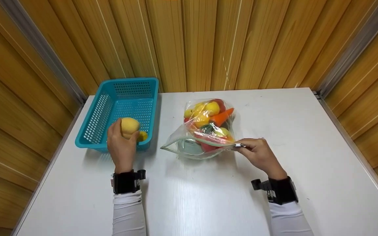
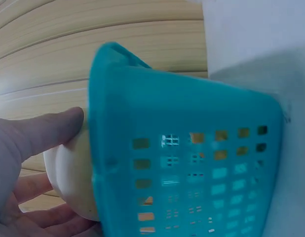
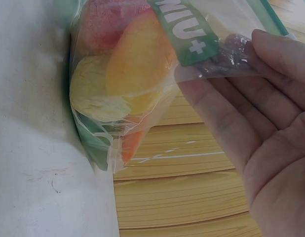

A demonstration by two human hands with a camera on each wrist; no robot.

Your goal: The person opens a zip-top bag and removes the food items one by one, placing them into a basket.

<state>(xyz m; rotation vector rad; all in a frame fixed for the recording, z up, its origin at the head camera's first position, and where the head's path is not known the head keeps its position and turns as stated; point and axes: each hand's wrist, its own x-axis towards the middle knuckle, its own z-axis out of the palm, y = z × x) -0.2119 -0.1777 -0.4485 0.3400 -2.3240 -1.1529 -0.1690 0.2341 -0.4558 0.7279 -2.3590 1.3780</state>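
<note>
My left hand (image 1: 121,144) grips a pale yellow rounded fruit (image 1: 130,126), its exact kind unclear, over the near end of a teal plastic basket (image 1: 92,145). In the left wrist view, thumb and fingers curl round the fruit (image 2: 73,173) beside the basket rim. A smaller yellow piece (image 1: 142,136) lies inside the basket, partly hidden. With my right hand (image 1: 258,154) I pinch the right end of the mouth of a clear zip bag (image 1: 189,147). The mouth gapes toward me. Several fruits and vegetables fill the bag, among them an orange carrot-like piece (image 1: 222,117).
The white table (image 1: 202,203) carries the basket at left and the bag in the middle. Wood-patterned panels (image 1: 199,46) rise behind the table and at both sides. Each wrist wears a black camera mount (image 1: 125,182).
</note>
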